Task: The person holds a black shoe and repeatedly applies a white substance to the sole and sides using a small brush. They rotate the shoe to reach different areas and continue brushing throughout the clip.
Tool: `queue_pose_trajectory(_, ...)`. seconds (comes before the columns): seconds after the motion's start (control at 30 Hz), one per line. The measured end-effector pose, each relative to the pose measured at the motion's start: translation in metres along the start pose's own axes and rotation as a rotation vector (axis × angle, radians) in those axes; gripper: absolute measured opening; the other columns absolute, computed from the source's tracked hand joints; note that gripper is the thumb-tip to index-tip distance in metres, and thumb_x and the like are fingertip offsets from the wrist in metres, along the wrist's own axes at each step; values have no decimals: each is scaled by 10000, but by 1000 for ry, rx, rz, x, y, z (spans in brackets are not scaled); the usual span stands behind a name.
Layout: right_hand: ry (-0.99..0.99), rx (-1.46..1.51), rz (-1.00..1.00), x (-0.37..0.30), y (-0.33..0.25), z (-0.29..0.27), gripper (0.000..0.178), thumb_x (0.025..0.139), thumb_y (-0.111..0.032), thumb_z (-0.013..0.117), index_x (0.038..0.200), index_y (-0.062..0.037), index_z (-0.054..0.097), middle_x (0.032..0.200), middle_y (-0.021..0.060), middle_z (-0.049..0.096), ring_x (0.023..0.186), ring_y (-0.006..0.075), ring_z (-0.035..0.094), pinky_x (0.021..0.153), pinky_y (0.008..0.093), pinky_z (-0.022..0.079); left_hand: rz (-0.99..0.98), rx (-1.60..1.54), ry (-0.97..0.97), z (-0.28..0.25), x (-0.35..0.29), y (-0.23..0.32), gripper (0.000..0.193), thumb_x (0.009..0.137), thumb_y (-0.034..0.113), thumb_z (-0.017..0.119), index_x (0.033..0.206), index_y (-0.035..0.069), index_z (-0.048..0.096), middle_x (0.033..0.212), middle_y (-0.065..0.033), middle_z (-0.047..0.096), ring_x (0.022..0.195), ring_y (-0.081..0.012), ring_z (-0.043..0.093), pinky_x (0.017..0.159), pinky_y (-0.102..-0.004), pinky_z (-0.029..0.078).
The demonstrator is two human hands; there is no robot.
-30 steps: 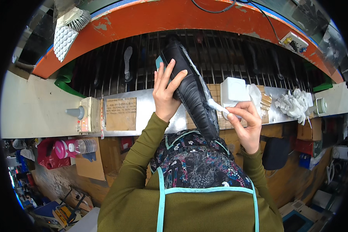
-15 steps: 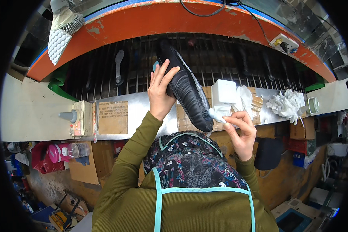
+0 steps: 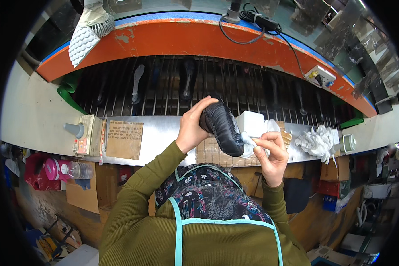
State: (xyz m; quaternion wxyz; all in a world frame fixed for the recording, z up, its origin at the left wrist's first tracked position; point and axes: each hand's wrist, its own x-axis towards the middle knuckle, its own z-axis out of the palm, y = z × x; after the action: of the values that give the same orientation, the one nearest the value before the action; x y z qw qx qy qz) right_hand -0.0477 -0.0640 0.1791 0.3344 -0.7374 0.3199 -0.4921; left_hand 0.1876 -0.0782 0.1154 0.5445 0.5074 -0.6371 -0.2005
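Wrapped around the upper end of a black shoe (image 3: 221, 128), my left hand (image 3: 193, 128) grips it firmly and holds it tilted above the metal bench edge (image 3: 164, 133), while my right hand (image 3: 270, 153) pinches a small white brush (image 3: 249, 141) between thumb and fingers, its tip touching the shoe's lower side. Just beside the shoe sits a white box (image 3: 250, 123), and farther right lies a crumpled white rag (image 3: 317, 141) next to a small roll of tape (image 3: 349, 142). On the bench front to my left, a rectangular brown label (image 3: 124, 139) is stuck beside a beige switch box (image 3: 86, 134). Behind the shoe runs a rack of dark metal rods (image 3: 164, 88) with soles lying on it, topped by a curved orange panel (image 3: 186, 40). Below left, a pink-capped bottle (image 3: 64, 170) lies on a shelf.
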Motion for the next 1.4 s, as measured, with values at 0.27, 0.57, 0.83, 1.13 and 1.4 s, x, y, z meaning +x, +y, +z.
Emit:
queue_pose_trajectory(0.27,-61,50,-139,28,5,-1,196,798,-18,736,992,3,724,934,58,551,767,110,543,677,231,459,-273,-189,-277,6,-11,13,927,501,-47,865,1330,82,472,1189,-88,637,1103,-203,610,975,-315,478)
queue_pose_trajectory(0.57,-93,173,-223,44,17,-1,162,806,-52,739,952,15,716,980,84,531,799,142,559,681,253,472,-584,-656,-658,19,-17,37,813,545,17,907,1254,-13,510,1148,-116,651,1087,-192,608,986,-324,468)
queue_pose_trajectory(0.83,-130,184,-253,50,23,-16,176,792,-61,752,957,-5,729,973,72,536,807,156,576,676,271,484,-746,-768,-822,23,-17,72,742,571,0,886,1223,-39,534,1146,-120,650,1095,-206,600,996,-327,455)
queue_pose_trajectory(1.13,59,420,447,-42,104,-52,122,823,-68,700,897,26,726,893,87,632,820,157,598,743,274,482,-857,-787,-733,8,-41,43,587,586,-60,854,1134,7,657,1093,-78,682,1014,-183,618,875,-311,516)
queue_pose_trajectory(1.4,155,-956,616,-145,184,-38,103,807,-240,716,866,-159,743,832,37,662,745,231,614,746,393,322,-447,-1224,12,-34,-46,-19,1219,515,487,906,1482,139,249,1413,-133,442,1156,-354,556,1004,-497,469)
